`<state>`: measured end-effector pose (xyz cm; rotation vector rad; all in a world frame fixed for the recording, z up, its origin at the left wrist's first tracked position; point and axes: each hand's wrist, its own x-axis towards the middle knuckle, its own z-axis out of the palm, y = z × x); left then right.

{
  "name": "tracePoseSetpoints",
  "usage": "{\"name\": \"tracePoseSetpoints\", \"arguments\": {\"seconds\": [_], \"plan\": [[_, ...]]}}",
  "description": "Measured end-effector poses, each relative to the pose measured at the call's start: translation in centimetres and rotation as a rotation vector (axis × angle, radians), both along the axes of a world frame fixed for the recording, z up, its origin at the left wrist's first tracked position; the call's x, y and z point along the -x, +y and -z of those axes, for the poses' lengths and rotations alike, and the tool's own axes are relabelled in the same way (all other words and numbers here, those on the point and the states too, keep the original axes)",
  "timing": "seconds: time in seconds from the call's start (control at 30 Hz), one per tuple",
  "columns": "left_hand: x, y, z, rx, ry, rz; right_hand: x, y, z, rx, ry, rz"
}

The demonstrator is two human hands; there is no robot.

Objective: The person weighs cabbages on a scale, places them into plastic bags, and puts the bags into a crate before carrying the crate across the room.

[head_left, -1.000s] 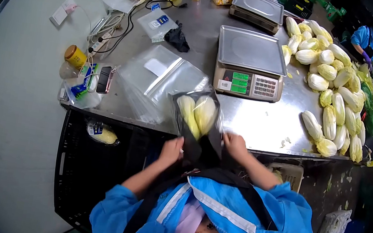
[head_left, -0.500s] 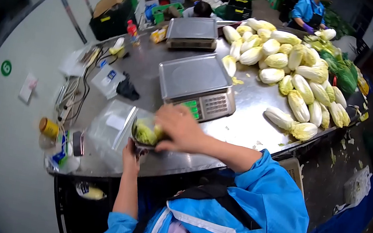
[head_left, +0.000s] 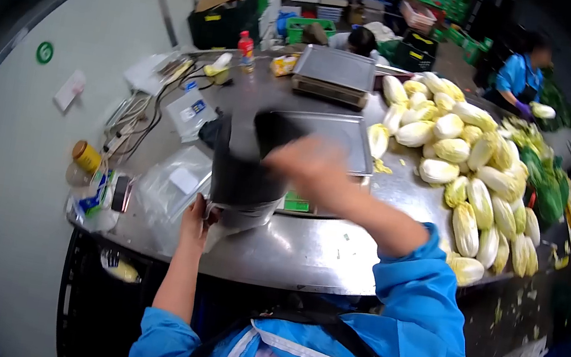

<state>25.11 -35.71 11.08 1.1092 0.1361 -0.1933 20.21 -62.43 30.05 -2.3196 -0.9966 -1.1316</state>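
My left hand (head_left: 197, 220) grips the lower left edge of a dark bag (head_left: 244, 179), which stands upright above the metal table with a pale, shiny lower part. Beside its top, my right hand (head_left: 313, 172) is blurred, its fingers smeared by motion at a black flap (head_left: 278, 132). Whether these fingers grip the flap is unclear. The bag's inside is hidden. Behind it, a weighing scale (head_left: 338, 131) is partly covered by my right hand and the bag. Clear plastic bags (head_left: 168, 186) lie just left of the dark bag.
Many pale cabbages (head_left: 451, 149) are heaped on the metal table (head_left: 288, 257) at the right. A second scale (head_left: 337, 67), a red-capped bottle (head_left: 246, 49), cables (head_left: 138, 118) and a yellow jar (head_left: 86, 156) stand around. A co-worker (head_left: 517, 81) holds a cabbage in the back.
The view has shifted. The dark bag now rises tall, and the cabbage seen in it before is hidden. My right hand has moved up and right from the bag's opening.
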Motion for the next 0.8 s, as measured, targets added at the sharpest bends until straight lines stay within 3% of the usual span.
{"name": "tracePoseSetpoints", "arguments": {"seconds": [0.07, 0.17, 0.23, 0.37, 0.4, 0.43, 0.5, 0.53, 0.6, 0.63, 0.67, 0.7, 0.73, 0.77, 0.8], "plan": [[0.8, 0.7, -0.5, -0.042, 0.009, 0.063, 2.0, -3.3, -6.5, -0.153, -0.277, 0.107], [3.0, 1.7, 0.2, -0.048, 0.005, 0.077, 4.6, -6.1, -9.0, -0.375, -0.309, 0.328], [6.2, 1.3, -0.7, -0.008, 0.059, 0.025, 2.3, -7.7, -5.3, -0.261, -0.255, 0.259], [14.5, 3.5, 2.3, -0.068, 0.065, 0.440, 0.0, -8.3, 9.6, 0.033, 0.161, 0.431], [16.4, 4.5, 3.9, -0.229, 0.140, 0.594, 0.5, -7.3, 15.8, -0.108, 0.290, 0.321], [18.6, 5.1, 5.3, -0.280, 0.169, 0.677, 3.0, -3.1, 19.7, -0.259, 0.552, 0.356], [21.9, 6.2, 11.3, -0.151, 0.351, 0.635, 9.5, 6.3, 25.0, -0.226, 0.821, 0.194], [22.3, 6.4, 12.1, -0.212, 0.289, 0.623, 12.6, 9.7, 24.5, -0.052, 0.862, -0.044], [22.8, 6.5, 11.2, -0.359, 0.171, 0.611, 16.4, 14.2, 25.6, -0.005, 0.961, -0.155], [22.4, 6.2, 9.9, -0.436, 0.114, 0.606, 17.5, 15.5, 26.6, -0.021, 0.925, -0.071], [22.3, 7.0, 11.2, -0.149, 0.351, 0.575, 17.8, 15.8, 26.7, 0.026, 0.858, -0.056], [22.6, 6.3, 8.0, -0.219, 0.249, 0.614, 17.5, 15.7, 26.4, 0.076, 0.795, -0.047], [23.1, 5.6, 8.9, -0.158, 0.252, 0.498, 17.5, 15.7, 26.3, 0.139, 0.756, -0.049], [23.0, 6.1, 10.5, -0.377, 0.088, 0.556, 17.5, 15.8, 26.4, 0.198, 0.719, -0.054], [23.3, 5.5, 10.2, -0.329, 0.090, 0.484, 17.6, 15.7, 26.2, 0.128, 0.710, -0.112]]}}
